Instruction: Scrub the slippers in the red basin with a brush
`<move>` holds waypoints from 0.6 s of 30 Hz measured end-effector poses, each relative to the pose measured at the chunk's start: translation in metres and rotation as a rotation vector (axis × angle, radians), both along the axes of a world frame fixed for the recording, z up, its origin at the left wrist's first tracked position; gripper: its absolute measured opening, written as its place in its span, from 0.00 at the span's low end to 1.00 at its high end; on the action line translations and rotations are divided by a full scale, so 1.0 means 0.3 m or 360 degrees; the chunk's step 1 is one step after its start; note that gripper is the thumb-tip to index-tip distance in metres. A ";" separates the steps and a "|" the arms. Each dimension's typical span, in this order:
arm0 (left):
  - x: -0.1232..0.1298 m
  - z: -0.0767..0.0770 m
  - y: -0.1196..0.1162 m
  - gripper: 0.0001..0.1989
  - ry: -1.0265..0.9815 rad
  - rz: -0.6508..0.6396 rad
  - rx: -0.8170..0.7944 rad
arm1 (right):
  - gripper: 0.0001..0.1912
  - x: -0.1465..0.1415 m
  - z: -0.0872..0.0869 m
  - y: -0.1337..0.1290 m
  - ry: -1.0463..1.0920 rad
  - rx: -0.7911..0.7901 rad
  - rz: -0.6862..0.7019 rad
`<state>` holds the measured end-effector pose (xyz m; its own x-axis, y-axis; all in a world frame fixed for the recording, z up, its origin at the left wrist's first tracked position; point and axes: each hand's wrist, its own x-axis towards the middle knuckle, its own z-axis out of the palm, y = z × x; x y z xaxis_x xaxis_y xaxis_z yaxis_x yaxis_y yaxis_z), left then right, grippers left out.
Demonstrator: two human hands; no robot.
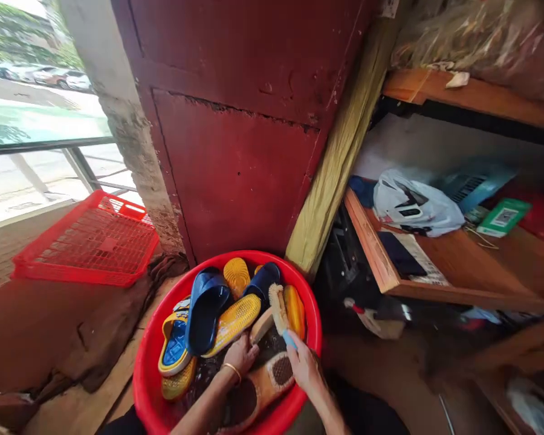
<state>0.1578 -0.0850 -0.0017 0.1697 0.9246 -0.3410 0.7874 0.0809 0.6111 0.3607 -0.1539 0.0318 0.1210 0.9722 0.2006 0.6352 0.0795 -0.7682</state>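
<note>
A red tub [141,368] stands in front of me, with dark water and several slippers in it. My right hand [306,367] is closed round the blue handle of a scrubbing brush [278,309], its pale bristles raised over the tub. My left hand [241,355], with a bangle at its wrist, grips the near end of a tan-soled slipper [262,326]. Beside it lie a dark blue slipper [204,320] and a yellow slipper [238,317]. A brown slipper [265,386] rests low in the tub, partly hidden by my left arm.
A red plastic basket [104,241] sits at the left by the wall. Behind the tub rises a dark red metal door [240,175], with a yellowish cloth [330,175] hanging beside it. On the right, wooden shelves [462,260] hold a white plastic bag [412,202] and a green box [503,217].
</note>
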 end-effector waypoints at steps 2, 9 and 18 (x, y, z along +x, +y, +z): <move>0.005 0.011 0.002 0.26 -0.0048 -0.0043 0.0057 | 0.25 0.018 -0.020 -0.027 0.0037 -0.0013 -0.0040; 0.002 0.102 -0.035 0.23 -0.0218 0.0210 0.0660 | 0.28 0.007 0.007 -0.052 0.0250 0.0154 -0.0123; -0.082 0.205 -0.011 0.26 -0.0376 0.0544 0.0546 | 0.26 -0.190 0.056 -0.151 -0.0113 0.0338 0.0162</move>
<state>0.1332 -0.0883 0.0598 -0.1249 0.9922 0.0015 0.5892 0.0729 0.8047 0.3036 -0.1993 0.0487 0.0028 0.9137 0.4063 0.6676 0.3008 -0.6810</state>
